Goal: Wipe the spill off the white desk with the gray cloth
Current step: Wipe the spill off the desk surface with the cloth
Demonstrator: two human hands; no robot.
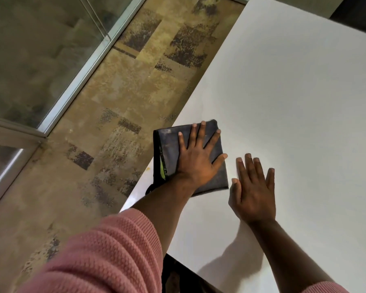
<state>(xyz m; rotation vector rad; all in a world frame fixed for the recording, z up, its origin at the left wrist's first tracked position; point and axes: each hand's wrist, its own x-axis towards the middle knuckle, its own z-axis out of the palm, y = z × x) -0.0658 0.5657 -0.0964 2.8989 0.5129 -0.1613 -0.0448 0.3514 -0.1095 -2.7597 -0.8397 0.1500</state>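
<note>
A folded gray cloth [170, 149] lies at the left edge of the white desk [294, 92], its left side hanging slightly over the edge. My left hand [199, 157] lies flat on the cloth, fingers spread, pressing it to the desk. My right hand [255, 191] rests flat on the bare desk just right of the cloth, fingers apart, holding nothing. A faint wet sheen shows on the desk beyond the cloth [201, 106]. A small yellowish spot [148, 168] sits at the desk edge beside the cloth.
Mottled tan and dark carpet [106, 115] lies left of the desk. A glass partition with a metal frame [76, 81] runs along the far left. The desk's near edge [190, 269] crosses between my arms.
</note>
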